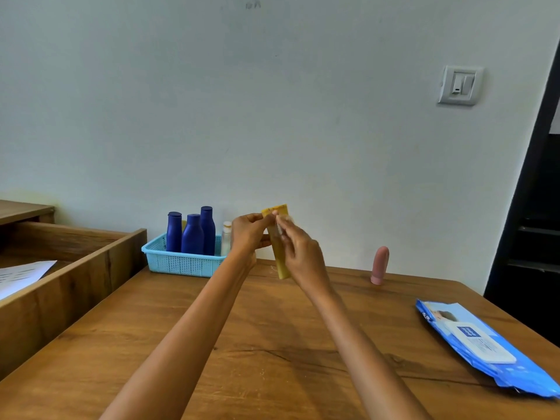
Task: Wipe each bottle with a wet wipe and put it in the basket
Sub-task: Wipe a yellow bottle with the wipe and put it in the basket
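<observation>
Wipe pack (pixel 485 344): lower right, on the worktop (pixel 272 359).
Left hand (pixel 247 234): grips yellow tube (pixel 280 262) near its crimped top.
Right hand (pixel 298 247): pinches wet wipe (pixel 285 221) against it.
Handling: probably light, squeezable, slick when wet; hold its firmer ends.

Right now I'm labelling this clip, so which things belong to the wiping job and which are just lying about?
Job:
yellow tube, held by left hand
wet wipe in right hand
blue basket with three blue bottles
pink bottle
wipes pack

Lying about:
paper
wall switch
</observation>
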